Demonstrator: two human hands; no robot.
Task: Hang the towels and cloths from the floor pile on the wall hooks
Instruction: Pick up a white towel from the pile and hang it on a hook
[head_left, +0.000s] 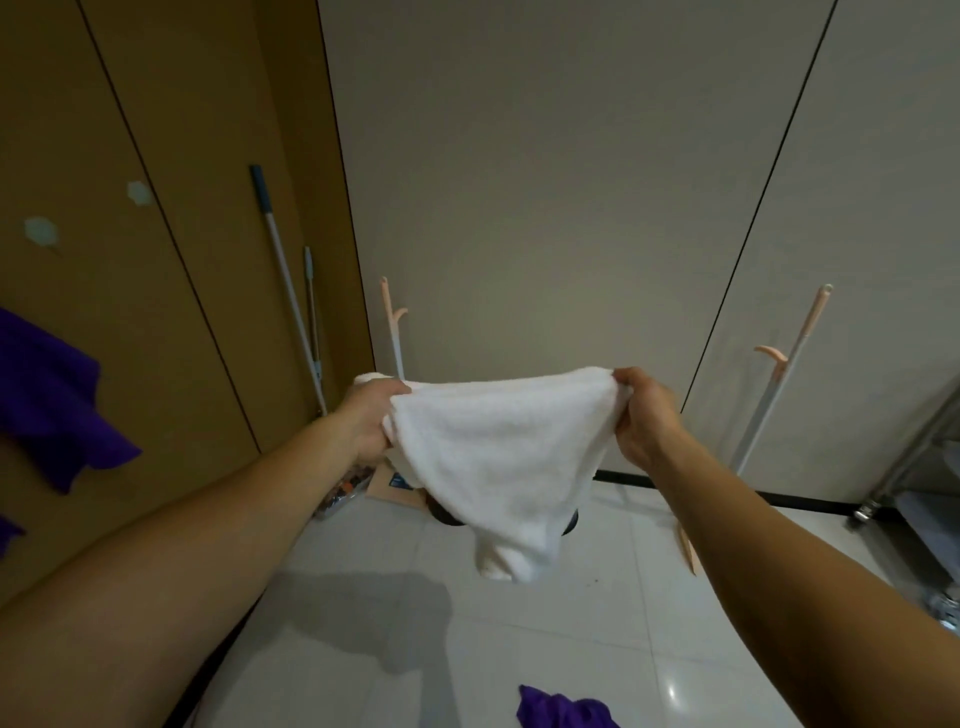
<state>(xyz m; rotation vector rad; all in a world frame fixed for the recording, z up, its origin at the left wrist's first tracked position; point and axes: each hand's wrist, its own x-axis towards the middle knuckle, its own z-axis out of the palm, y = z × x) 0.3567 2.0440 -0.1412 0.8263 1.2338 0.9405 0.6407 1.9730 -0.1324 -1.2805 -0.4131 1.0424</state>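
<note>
The white towel (493, 457), judged soft, light and limp, was held spread by its top corners, one pinched in the left hand (370, 422), one in the right hand (647, 415).

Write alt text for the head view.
The left hand and right hand grip a white towel by its upper edge, stretched between them above the tiled floor. A purple cloth hangs against the brown wall; another purple cloth lies on the floor.
</note>
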